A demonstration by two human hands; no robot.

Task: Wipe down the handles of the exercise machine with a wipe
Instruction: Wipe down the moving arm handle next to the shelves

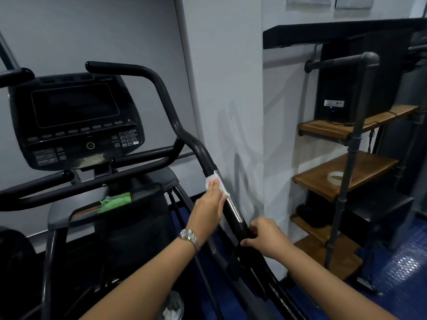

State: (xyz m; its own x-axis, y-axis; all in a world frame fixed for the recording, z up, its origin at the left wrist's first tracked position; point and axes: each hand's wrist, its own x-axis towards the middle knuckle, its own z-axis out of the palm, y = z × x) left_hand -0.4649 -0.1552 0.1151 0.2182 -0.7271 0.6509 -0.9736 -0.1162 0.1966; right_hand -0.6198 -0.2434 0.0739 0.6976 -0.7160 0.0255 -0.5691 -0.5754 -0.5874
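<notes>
Wipe: white, folded small, pressed onto the right rail at the top end of its metal strip.
Left hand: fingers straight and close together, flat on the wipe and holding it against the rail. The thumb is hidden. There is a watch at the wrist.
Right hand: curled round the same rail below the strip, probably steadying it.
Step in hand: wiping the right rail, at the join between the black grip and the strip.
Done so far: cannot tell. The black rail shows no wet sheen to mark a cleaned stretch, and the strip shines anyway because it is metal.
Left to do: probably most of the job — the top bar, the left bar and the low bars under the console all have no wipe near them.
Supply: a green pack lies on the tray below the console. It looks like a wipe pack, within reach if a fresh one is needed.
Progress, as a guess: early to middle, with one rail being worked and several grips still to reach.
</notes>
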